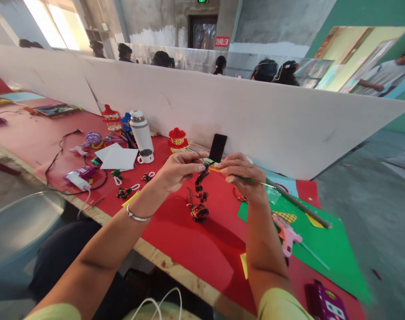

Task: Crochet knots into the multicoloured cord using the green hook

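Observation:
My left hand (180,171) is closed in a pinch on the top of a dark multicoloured crocheted strip (199,184), which hangs down below the fingertips. In my right hand (244,173) is a thin crochet hook (215,169), orange near the yarn, with a slim metal shaft sticking out to the right. The hook's tip meets the work between both hands; the stitch is too small to make out. Below, on the red tabletop (176,238), lies a ball of black, red and orange yarn (200,213).
A phone (218,147) leans against the white partition (275,120). Left stand a white thermos (142,133), its cup (145,156), white papers (117,156) and beaded yarn pieces (124,192). Right are a pink glue gun (287,233), a stick (302,206) and a purple box (327,302).

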The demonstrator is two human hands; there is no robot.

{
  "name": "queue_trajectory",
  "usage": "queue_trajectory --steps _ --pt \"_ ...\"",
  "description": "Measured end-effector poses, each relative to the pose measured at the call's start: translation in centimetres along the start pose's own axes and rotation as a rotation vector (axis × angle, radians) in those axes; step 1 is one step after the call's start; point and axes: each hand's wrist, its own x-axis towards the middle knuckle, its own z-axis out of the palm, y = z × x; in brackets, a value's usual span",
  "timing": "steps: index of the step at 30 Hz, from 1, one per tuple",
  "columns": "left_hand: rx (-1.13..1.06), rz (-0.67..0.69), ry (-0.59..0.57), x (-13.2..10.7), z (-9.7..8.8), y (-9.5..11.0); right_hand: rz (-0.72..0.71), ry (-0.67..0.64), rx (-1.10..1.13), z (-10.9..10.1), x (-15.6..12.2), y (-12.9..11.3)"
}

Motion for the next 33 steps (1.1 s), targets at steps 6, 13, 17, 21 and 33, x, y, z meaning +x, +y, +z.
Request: queue_trajectory --steps 6,13,17,21,33 --pt "-0.036 -0.049 -0.028 -0.3 0.7 0.0 0.055 0.094 0.227 1.6 -0.1 0.3" --pt "0.114 0.36 0.205 0.3 2.1 -2.2 -0.022 0.147 -0.171 3.7 0.2 0.1" --pt "-0.024 0.313 0.249 0.2 3.0 -2.3 -0.094 0.271 -0.387 4.7 -0.2 -0.5" --pt "-0.184 0.14 0.214 -0.6 3.8 -1.5 -0.152 0.34 -0.44 4.9 -0.6 -0.7" --pt "0.028 0.129 0.08 -2.1 3.2 0.3 -0.143 0.029 -0.07 -1.4 0.1 -1.0"
